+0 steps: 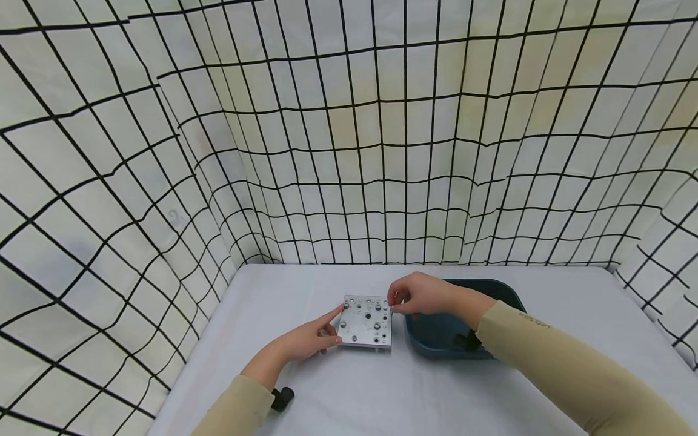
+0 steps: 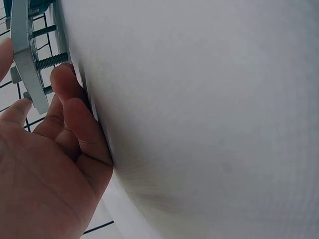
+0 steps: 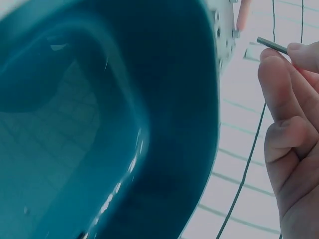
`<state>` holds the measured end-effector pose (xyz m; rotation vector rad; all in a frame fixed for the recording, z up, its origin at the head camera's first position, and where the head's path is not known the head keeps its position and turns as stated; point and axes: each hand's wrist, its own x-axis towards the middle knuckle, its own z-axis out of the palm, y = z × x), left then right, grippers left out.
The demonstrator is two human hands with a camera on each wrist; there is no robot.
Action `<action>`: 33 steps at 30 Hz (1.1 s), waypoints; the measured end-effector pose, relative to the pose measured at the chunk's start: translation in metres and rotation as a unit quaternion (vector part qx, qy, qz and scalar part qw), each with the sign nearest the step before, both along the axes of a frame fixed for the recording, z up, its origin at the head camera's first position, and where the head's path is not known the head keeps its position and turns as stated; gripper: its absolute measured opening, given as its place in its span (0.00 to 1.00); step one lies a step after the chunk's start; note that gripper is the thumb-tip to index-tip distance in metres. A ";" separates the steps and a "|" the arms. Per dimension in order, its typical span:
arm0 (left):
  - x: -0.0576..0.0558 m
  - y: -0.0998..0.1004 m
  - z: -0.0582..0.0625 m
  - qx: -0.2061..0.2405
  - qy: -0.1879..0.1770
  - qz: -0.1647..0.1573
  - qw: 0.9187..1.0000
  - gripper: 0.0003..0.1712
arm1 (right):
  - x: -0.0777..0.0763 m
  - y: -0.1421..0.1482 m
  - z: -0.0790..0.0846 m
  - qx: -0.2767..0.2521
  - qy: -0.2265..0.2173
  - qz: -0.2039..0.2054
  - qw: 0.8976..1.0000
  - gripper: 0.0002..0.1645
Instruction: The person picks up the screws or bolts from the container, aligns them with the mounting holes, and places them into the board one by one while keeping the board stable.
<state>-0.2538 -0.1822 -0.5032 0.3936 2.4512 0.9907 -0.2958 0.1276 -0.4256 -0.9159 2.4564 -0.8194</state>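
Note:
A square metal plate with holes and several bolts in it stands on the white table. My left hand holds its left side, the index finger at the far corner and the thumb at the near corner. In the left wrist view, threaded bolt ends stick out below the plate, and curled fingers lie beneath its edge. By the far right corner, my right hand pinches a small thin metal pin between thumb and fingers. Whether the pin touches the plate cannot be told.
A dark blue bin stands right of the plate, under my right forearm. A small black device sits at my left cuff. White walls with black grid lines enclose the table at the back and sides.

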 end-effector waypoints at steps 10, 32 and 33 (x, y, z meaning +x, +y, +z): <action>0.000 -0.002 0.001 0.011 -0.008 -0.002 1.000 0.45 | 0.009 -0.032 -0.007 0.035 -0.006 0.032 0.999 0.03; 0.000 -0.001 0.002 0.008 -0.005 0.000 1.000 0.46 | 0.011 -0.053 -0.026 0.141 0.075 0.106 0.982 0.06; 0.000 -0.001 0.002 0.008 -0.005 0.001 1.000 0.46 | 0.010 -0.054 -0.027 0.144 0.077 0.107 0.981 0.06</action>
